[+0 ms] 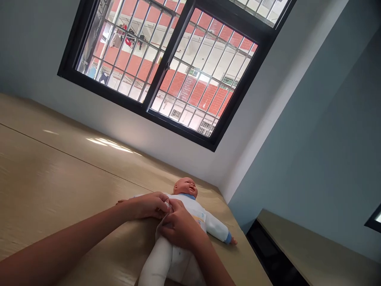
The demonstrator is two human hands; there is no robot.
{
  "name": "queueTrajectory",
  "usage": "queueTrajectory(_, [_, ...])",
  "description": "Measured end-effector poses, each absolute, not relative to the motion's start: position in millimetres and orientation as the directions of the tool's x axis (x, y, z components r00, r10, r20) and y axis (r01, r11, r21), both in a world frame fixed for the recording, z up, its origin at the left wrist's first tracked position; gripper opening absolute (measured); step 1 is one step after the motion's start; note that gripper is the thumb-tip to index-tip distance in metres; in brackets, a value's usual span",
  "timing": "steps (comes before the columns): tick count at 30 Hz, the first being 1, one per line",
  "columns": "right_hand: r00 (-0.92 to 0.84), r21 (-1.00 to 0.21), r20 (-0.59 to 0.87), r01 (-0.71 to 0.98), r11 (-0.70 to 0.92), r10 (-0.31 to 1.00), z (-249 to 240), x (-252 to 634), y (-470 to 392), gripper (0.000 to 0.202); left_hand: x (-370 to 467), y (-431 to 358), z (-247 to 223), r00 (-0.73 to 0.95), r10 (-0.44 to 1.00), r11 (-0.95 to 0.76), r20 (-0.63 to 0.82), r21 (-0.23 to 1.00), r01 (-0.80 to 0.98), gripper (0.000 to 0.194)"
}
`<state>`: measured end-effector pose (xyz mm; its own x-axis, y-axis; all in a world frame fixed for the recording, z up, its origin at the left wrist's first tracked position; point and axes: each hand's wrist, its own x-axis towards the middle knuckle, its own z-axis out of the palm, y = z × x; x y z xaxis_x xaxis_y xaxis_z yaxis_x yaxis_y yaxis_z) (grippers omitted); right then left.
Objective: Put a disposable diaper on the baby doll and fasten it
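Two hands on one doll. Doll on its back on tabletop; head twd wall below window, legs twd wearer. Long axis runs near-to-far, head end slanted a bit to R of view. Face up, turned slightly R. Arms flung wide: one out to L, partly behind wearer's L forearm, other out R, angled back twd wearer, blue cuff at wrist.

L hand: fingertips pinching diaper edge at doll's waist, L side. R hand: fingers curled, grasping same diaper edge; both hands' fingertips meet or nearly so.

Edges: far edge at wall, just past doll's head. R edge runs diagonally, near doll's outstretched R-side hand; dark gap, then another table beyond. Most open room to L, wide bare stretch w/ thin seam across.
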<state>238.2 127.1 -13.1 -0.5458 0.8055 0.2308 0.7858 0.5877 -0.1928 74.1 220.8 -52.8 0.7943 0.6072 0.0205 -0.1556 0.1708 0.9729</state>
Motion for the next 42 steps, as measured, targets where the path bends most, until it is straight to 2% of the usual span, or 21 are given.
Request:
queueTrajectory(4, [-0.583,-0.179,0.221,0.764,0.62,0.782,-10,240,124,0.014,86,209,-51,0.804,0.591,0.184,0.068,0.959,-0.217,0.016])
queueTrajectory(7, [-0.527,-0.29,0.217,0.769,0.569,0.822,-2,245,120,0.012,90,208,-55,0.791,0.61,0.193,0.052,0.958,-0.211,0.014])
queueTrajectory(11, [-0.386,-0.427,0.291,0.766,0.48,0.875,9,261,110,0.016,91,212,-61,0.754,0.657,0.2,-0.002,0.965,-0.172,0.016])
queueTrajectory(18, [-0.338,-0.458,0.259,0.782,0.423,0.905,4,277,106,0.023,88,214,-55,0.766,0.643,0.163,-0.027,0.981,-0.102,0.014])
queueTrajectory(20, [-0.356,-0.418,0.242,0.801,0.428,0.903,-1,275,109,0.023,87,213,-52,0.774,0.633,0.152,-0.026,0.984,-0.091,0.014])
queueTrajectory(24, [-0.417,-0.265,0.247,0.839,0.475,0.875,-6,271,110,0.021,88,212,-51,0.765,0.644,0.141,-0.02,0.986,-0.093,0.015])
queueTrajectory(27, [-0.443,-0.228,0.238,0.839,0.493,0.864,-8,271,110,0.02,91,209,-52,0.75,0.661,0.133,-0.022,0.987,-0.088,0.016])
queueTrajectory(30, [-0.427,-0.301,0.257,0.817,0.492,0.867,-11,272,112,0.019,92,204,-49,0.75,0.661,0.111,-0.02,0.991,-0.072,0.017])
queueTrajectory(35, [-0.254,-0.504,0.346,0.761,0.408,0.903,-19,271,123,0.011,92,198,-41,0.762,0.647,0.067,-0.02,0.997,-0.031,0.018])
queueTrajectory(38, [-0.196,-0.509,0.388,0.769,0.386,0.901,-20,270,127,0.015,92,199,-40,0.774,0.633,0.023,-0.016,1.0,0.001,0.016])
queueTrajectory(42, [-0.205,-0.474,0.389,0.791,0.386,0.898,-18,267,125,0.016,96,198,-46,0.763,0.646,-0.093,0.003,0.993,0.074,0.009])
